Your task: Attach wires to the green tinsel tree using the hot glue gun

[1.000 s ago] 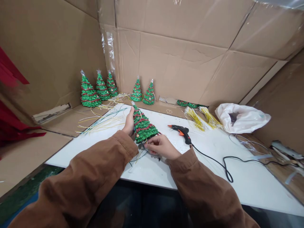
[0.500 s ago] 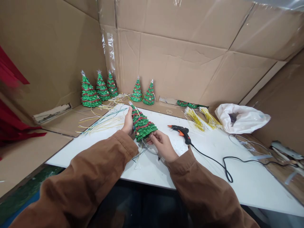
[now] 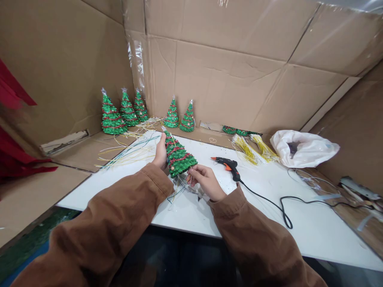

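Note:
A small green Christmas tree (image 3: pixel 180 158) with red garland is tilted over the white board, its tip up and to the left. My left hand (image 3: pixel 160 153) is closed around its upper left side; most of those fingers are hidden behind it. Thin wires (image 3: pixel 178 190) hang out of the tree's base. At the base's right edge, my right hand (image 3: pixel 206 179) pinches some of these wires between thumb and fingers. A black glue gun (image 3: pixel 226 163) with an orange nozzle lies on the board to the right of the tree.
Several finished-looking trees (image 3: pixel 113 117) stand along the cardboard wall. Yellow and white wire bundles (image 3: pixel 247 148) lie near a white plastic bag (image 3: pixel 311 153). The glue gun's black cord (image 3: pixel 266 200) runs right across the white board (image 3: pixel 257 223). Loose wires (image 3: pixel 128 150) spread at the left.
My right hand has shifted slightly down from the tree's base edge, and its fingers now show more of the wires. The tree stays tilted in my left hand.

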`<action>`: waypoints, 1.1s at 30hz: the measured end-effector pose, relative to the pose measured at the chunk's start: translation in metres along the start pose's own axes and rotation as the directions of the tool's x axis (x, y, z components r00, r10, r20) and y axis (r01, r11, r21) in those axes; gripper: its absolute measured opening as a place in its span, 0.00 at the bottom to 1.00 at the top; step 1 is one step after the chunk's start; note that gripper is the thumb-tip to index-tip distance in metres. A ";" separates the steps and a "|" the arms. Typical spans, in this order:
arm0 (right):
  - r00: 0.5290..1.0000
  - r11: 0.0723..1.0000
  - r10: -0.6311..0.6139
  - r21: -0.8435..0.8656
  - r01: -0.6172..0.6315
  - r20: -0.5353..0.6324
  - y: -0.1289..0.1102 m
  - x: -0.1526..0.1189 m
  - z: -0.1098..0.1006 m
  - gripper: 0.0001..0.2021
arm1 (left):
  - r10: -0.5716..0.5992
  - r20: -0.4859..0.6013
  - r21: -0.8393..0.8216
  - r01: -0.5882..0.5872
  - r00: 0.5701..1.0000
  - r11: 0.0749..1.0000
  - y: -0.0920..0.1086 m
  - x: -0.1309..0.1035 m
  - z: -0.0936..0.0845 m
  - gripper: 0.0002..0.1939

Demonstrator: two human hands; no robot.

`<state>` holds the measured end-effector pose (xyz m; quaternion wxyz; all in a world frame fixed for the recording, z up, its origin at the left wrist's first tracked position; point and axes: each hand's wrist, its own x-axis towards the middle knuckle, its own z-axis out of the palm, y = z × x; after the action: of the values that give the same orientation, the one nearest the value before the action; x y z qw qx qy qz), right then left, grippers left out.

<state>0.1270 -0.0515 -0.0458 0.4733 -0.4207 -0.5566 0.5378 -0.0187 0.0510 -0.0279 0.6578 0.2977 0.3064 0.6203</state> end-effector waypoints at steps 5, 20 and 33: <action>0.996 0.994 0.075 0.071 -0.078 0.045 0.000 0.002 -0.002 0.19 | 0.047 -0.021 0.043 -0.046 0.999 0.998 -0.001 0.000 0.000 0.26; 0.885 0.961 0.277 -0.131 -0.246 0.373 0.000 -0.010 0.005 0.21 | -0.064 0.043 0.009 0.064 0.997 0.998 0.001 -0.007 0.004 0.28; 0.544 0.834 0.540 -0.495 -0.244 0.642 -0.046 -0.021 -0.045 0.25 | -0.077 0.101 -0.008 0.078 0.992 0.997 0.005 -0.011 0.005 0.23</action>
<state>0.1775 -0.0661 -0.0032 -0.0228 -0.3468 -0.6767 0.6490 -0.0182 0.0404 -0.0200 0.6976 0.3125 0.2806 0.5805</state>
